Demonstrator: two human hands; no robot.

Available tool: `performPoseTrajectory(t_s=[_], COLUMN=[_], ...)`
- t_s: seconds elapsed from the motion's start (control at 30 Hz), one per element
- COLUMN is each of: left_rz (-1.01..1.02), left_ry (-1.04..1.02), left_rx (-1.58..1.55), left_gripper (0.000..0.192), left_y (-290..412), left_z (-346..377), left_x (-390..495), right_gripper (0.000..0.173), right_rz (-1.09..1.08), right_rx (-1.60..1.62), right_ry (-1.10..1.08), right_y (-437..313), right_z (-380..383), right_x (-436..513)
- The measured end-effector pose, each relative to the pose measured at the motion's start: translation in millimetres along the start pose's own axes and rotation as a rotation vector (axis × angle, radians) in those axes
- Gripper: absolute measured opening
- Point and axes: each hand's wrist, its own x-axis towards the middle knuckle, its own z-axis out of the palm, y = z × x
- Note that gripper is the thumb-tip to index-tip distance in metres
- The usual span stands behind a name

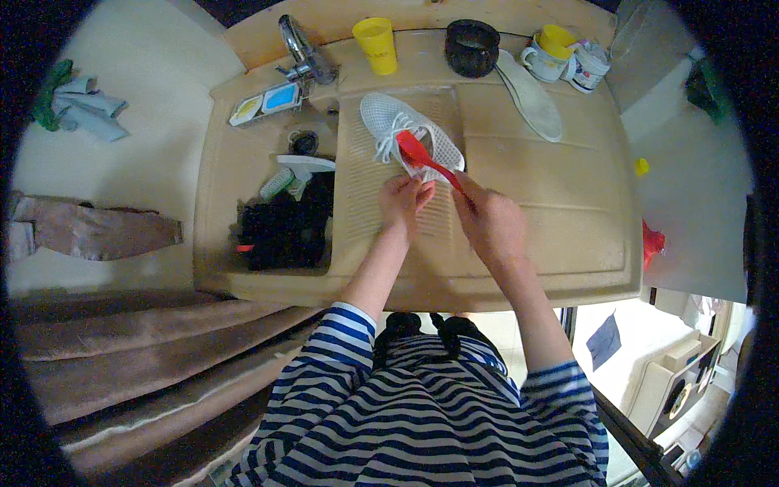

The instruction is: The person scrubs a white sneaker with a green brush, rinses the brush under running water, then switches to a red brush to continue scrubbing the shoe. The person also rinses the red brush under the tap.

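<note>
A white mesh lace-up shoe (382, 114) lies on the ribbed part of a beige sink counter (548, 237). My left hand (405, 198) grips the near edge of the shoe's side with its fingertips. In my right hand (493, 222) is the handle of a red brush (415, 150), whose head lies over the shoe's opening; its bristles are hidden. A pale insole (532, 100) rests at the back right of the counter.
The basin at left holds dark cloth (286, 228) and another white shoe (306, 162), partly hidden. Along the back stand a chrome faucet (298, 49), a soap tray (266, 105), a yellow cup (375, 45), a dark pot (471, 49) and a white mug (543, 64).
</note>
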Motion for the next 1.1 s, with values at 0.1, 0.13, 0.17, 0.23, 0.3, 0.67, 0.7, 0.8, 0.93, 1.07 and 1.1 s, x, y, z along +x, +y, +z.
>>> performPoseTrajectory(t_s=[0.1, 0.13, 0.17, 0.23, 0.3, 0.67, 0.7, 0.8, 0.93, 1.07, 1.1], left_rz=[-0.040, -0.049, -0.061, -0.048, -0.047, 0.065, 0.068, 0.093, 0.053, 0.082, 0.119], left_ry=[-0.041, -0.030, -0.048, -0.029, -0.033, -0.074, -0.054, -0.079, -0.094, -0.166, -0.210], left_rx=[0.022, 0.020, 0.026, 0.036, 0.009, -0.194, -0.172, -0.132, -0.189, -0.155, -0.125], left_gripper=[0.010, 0.013, 0.014, 0.018, 0.022, 0.010, 0.010, 0.009, 0.006, 0.020, 0.021], left_y=[-0.1, -0.8, -1.8, -4.2, -5.5, 7.6, 6.0, 4.7, 0.4, -13.7, -16.8], left_z=[-4.7, -5.0, -5.7, -5.4, -4.1, 9.1, 9.1, 9.5, 5.6, -4.7, -8.2], left_x=[9.8, 12.6, 13.9, 14.0, 10.4, 0.5, -0.8, 3.3, 14.0, 21.0, 22.7], right_gripper=[0.026, 0.026, 0.027, 0.029, 0.030, 0.033, 0.032, 0.028, 0.029, 0.028, 0.028], right_rz=[0.036, 0.075, 0.074, 0.180, 0.120, 0.057, 0.087, -0.006, 0.073, 0.108, 0.098], right_rx=[0.005, -0.053, -0.061, -0.115, -0.204, -0.246, -0.300, -0.215, -0.183, -0.216, -0.225], right_ry=[-0.032, -0.063, -0.020, -0.096, -0.079, -0.074, -0.126, 0.067, -0.047, -0.090, -0.101], right_y=[-4.8, -5.6, -6.3, -10.8, -19.9, -24.4, -27.0, -31.2, -27.4, -29.7, -31.7], right_z=[-3.0, -5.3, -7.4, -8.1, 0.1, 10.5, 9.7, 14.3, 3.8, -5.2, -5.9], right_x=[2.1, -1.0, -4.9, -10.5, -10.3, -9.4, -7.5, 3.4, -2.3, -3.6, -1.9])
